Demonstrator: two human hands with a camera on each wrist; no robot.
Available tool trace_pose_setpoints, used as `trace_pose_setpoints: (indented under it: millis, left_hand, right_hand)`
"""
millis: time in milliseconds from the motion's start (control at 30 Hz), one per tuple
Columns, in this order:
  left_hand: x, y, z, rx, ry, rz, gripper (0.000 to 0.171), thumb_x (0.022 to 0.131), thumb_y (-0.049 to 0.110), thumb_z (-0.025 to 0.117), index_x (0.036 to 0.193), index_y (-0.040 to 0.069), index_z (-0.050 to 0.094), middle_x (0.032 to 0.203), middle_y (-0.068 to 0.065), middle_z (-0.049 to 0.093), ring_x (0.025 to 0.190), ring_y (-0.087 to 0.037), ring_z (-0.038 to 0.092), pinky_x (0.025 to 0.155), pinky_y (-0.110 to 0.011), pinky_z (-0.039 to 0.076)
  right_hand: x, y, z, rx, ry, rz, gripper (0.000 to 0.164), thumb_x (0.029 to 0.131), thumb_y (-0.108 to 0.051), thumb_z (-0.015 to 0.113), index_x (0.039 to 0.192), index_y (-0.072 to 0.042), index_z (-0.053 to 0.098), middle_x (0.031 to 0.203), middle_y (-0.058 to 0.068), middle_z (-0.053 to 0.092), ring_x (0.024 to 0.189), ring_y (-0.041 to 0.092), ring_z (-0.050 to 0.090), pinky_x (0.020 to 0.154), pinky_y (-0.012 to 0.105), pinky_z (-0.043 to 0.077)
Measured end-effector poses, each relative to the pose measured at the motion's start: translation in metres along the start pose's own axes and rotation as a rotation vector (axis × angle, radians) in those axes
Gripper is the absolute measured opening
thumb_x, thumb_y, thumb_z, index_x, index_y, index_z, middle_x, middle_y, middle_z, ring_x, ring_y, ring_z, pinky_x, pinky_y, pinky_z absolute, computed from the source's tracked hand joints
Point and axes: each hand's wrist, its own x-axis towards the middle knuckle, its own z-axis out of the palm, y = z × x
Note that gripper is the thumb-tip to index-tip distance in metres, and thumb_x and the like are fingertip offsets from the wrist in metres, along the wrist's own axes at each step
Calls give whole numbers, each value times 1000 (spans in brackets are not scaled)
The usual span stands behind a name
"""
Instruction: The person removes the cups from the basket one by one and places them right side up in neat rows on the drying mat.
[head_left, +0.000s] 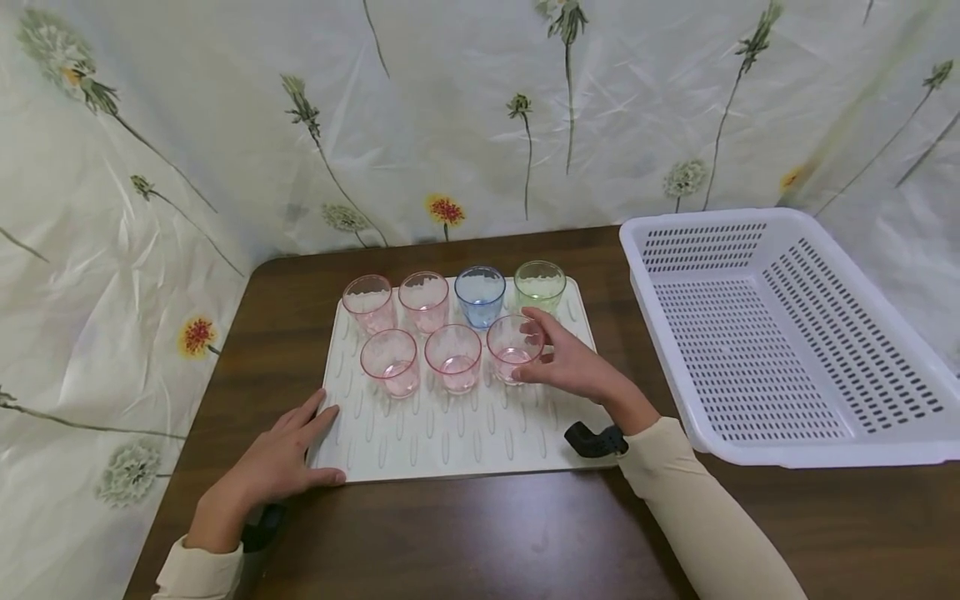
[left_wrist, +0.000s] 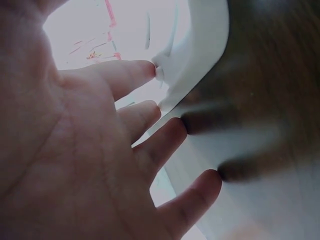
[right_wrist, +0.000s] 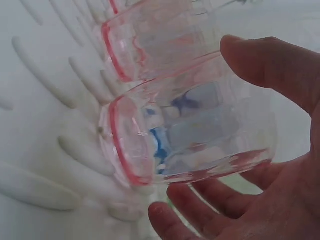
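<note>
My right hand [head_left: 573, 362] holds a clear pink-tinted cup [head_left: 516, 358] at the right end of the front row. In the right wrist view the thumb lies along one side of this cup [right_wrist: 195, 132] and the fingers curl round the other, with its base at the white ridged mat [right_wrist: 40, 130]. Flat at the left edge of the mat [head_left: 465, 454], my left hand [head_left: 277, 454] has its fingers spread, fingertips on the mat and table in the left wrist view. Two more pink cups [head_left: 453, 358] stand beside the held one.
Behind them stand two pink cups [head_left: 424, 302], a blue cup [head_left: 480, 296] and a green cup [head_left: 540, 283]. A white slotted plastic basket [head_left: 663, 350] sits to the right on the dark wooden table [head_left: 480, 533]. Flower-patterned sheeting [head_left: 465, 125] hangs behind and at the left.
</note>
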Motion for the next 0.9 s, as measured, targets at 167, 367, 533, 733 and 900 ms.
trace_pose_setpoints:
  millis: [167,367,533,733,900]
  left_hand:
    - [-2,1,-1,2,12,2,97,76,55,79,150,5,41,163,-24,21,143,-50,30,101,-72,35]
    - [-2,2,0,4,15,1,97,76,55,79,151,6,41,163,-23,21,142,-51,30,101,-73,34]
    - [0,2,1,2,18,-14,97,76,55,78,151,7,40,164,-22,21,144,-49,29,103,-72,34]
    - [-1,-2,-2,-3,39,9,94,78,53,78,150,6,42,162,-23,26,141,-50,34,103,-70,37]
    - [-6,-6,-20,16,212,17,77,86,41,75,144,-2,47,152,-26,42,134,-50,45,104,-64,40]
  right_hand:
    - [-10,-19,0,-100,79,-49,93,87,-24,74,158,-8,16,161,19,29,148,37,30,115,60,34]
    - [-33,-58,-11,-205,294,-158,76,91,-19,69,154,-6,29,158,16,35,147,34,34,114,57,36]
    - [-47,-75,-28,-161,429,-250,67,91,-10,68,150,-3,36,153,17,43,144,34,39,113,55,37]
    - [-58,-76,-45,-230,461,-225,67,92,-13,68,150,-4,37,153,18,43,143,35,38,112,56,36]
    - [-66,-75,-57,-387,442,-234,62,90,-15,70,145,-1,44,148,20,48,139,39,41,113,57,32]
